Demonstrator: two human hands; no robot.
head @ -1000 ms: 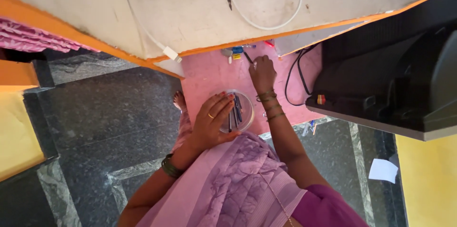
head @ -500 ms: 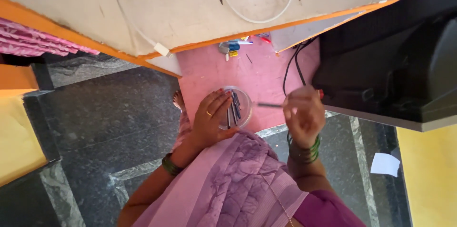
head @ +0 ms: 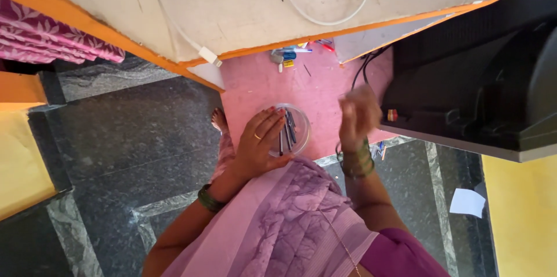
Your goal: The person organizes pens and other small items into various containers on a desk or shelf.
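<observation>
My left hand (head: pixel 258 143) grips a clear round container (head: pixel 300 132) from its left side, over the front of a pink shelf (head: pixel 255 82). Several dark and blue pens (head: pixel 289 132) lie inside the container. My right hand (head: pixel 358 115) is raised to the right of the container, blurred by motion, with green bangles on the wrist. Its fingers look curled, and I cannot make out anything in them. A thin dark stick (head: pixel 307 70) lies on the pink shelf farther back.
Small blue, grey and red items (head: pixel 287 56) lie at the back of the shelf under a white wall with an orange edge (head: pixel 243 15). A black television (head: pixel 481 79) with a black cable (head: pixel 358 76) stands right. Dark stone floor (head: pixel 133 137), white paper scrap (head: pixel 467 204).
My right hand reached to the back of the shelf, drew back holding a thin dark pen, and now hovers blurred beside the container. My left hand kept its hold on the container.
</observation>
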